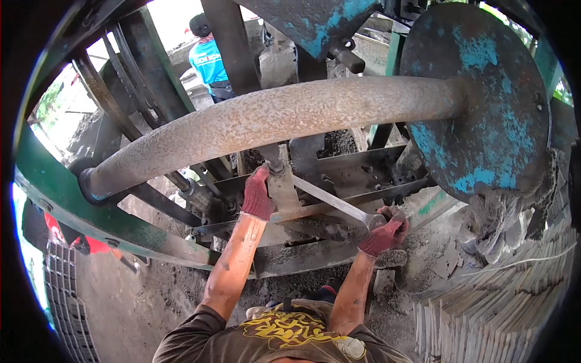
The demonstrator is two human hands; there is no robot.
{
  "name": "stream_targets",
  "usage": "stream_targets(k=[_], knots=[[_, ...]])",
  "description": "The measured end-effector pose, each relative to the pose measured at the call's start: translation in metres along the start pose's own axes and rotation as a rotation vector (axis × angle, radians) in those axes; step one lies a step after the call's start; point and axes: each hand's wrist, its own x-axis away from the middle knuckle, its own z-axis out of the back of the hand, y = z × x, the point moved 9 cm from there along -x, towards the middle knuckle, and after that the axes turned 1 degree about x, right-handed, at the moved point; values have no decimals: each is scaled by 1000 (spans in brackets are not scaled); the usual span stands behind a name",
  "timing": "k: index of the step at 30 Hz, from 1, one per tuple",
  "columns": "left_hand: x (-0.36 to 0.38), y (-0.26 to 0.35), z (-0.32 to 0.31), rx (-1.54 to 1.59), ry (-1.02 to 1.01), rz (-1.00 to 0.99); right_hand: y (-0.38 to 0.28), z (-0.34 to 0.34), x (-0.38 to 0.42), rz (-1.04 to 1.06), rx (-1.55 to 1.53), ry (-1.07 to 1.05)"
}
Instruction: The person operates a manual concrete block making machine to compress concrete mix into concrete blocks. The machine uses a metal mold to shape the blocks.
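Note:
My right hand (385, 235), in a dark red work glove, is closed on the ring-like near end of a long steel wrench (331, 201). The wrench slants up and left to a bolt fitting (276, 168) on an upright metal bar (283, 192) of the machine. Beside that fitting is my left hand (258, 195), also gloved in dark red, with its fingers bent and pressed together at the wrench's far end. What those fingers grip, if anything, is hidden.
A thick rusty curved pipe (278, 112) arches above my hands to a large blue-flecked disc (484, 103). A green frame (121, 227) curves at left. Stacked thin boards (490, 320) stand at lower right. A person in a blue shirt (209, 60) is beyond the machine.

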Motion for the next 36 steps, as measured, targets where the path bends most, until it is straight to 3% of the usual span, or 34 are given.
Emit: stream_targets(k=[7, 9, 10, 12, 15, 24, 28, 30, 31, 32, 34, 35, 36], knots=[[-12, -12, 26, -4, 89, -9, 21, -9, -27, 50, -17, -33], [-10, 2, 17, -263, -34, -259, 29, -7, -31, 39, -30, -24], [-5, 5, 11, -259, -31, -260, 30, -5, -32, 39, -25, -32], [-1, -2, 9, -55, 73, -26, 28, -9, -32, 38, -29, -51], [3, -4, 5, 24, 147, 12, 27, -7, -32, 40, 15, 11], [-8, -7, 22, 7, 156, -105, 41, -37, -56, 27, 95, -66], [-13, -13, 31, -23, 108, -102, 50, -34, -63, 185, 93, -186], [-6, -2, 25, -319, 100, -142, 56, -41, -62, 111, 30, -300], [6, -1, 17, -118, 151, -21, 48, -42, -59, 108, 152, -294], [8, 17, 6, -438, 33, -298, 40, -45, -55, 123, 218, -282], [-9, 0, 25, -387, 75, -104, 40, -39, -50, 237, 496, -340], [-9, 3, 24, -429, 67, -114, 48, -44, -47, 336, 702, -400], [-7, 2, 25, -471, 65, -116, 31, -51, -28, 303, 686, -563]])
